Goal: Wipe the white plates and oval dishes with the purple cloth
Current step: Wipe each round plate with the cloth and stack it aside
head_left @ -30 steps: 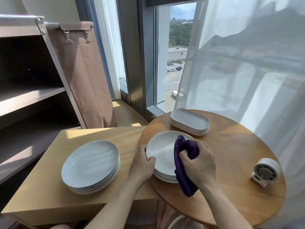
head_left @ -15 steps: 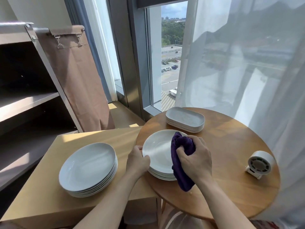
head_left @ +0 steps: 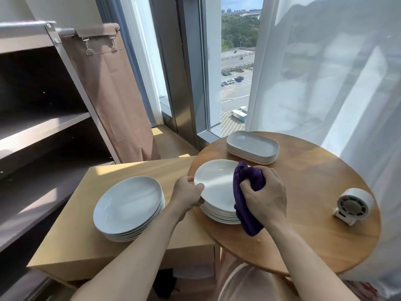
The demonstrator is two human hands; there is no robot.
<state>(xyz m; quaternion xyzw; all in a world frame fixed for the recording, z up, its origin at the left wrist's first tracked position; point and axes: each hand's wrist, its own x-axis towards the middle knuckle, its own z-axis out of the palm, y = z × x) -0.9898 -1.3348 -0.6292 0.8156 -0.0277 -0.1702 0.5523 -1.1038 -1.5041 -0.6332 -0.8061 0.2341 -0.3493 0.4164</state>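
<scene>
A small white round device (head_left: pixel 353 206) with a slotted face is set near the right edge of the round wooden tabletop (head_left: pixel 314 181). Smooth oval dishes (head_left: pixel 252 146) are stacked at its far edge, beside the sheer curtain (head_left: pixel 325 72). At the left edge, a stack of glossy white plates (head_left: pixel 214 187) is gripped at the rim by the left hand (head_left: pixel 187 194). The soft purple cloth (head_left: pixel 249 222) is clenched, bunched, in the right hand (head_left: pixel 263 192) and pressed on the top plate, whose right side is hidden. A second plate stack (head_left: pixel 128 205) is kept on the lower rectangular tabletop (head_left: pixel 141 168).
</scene>
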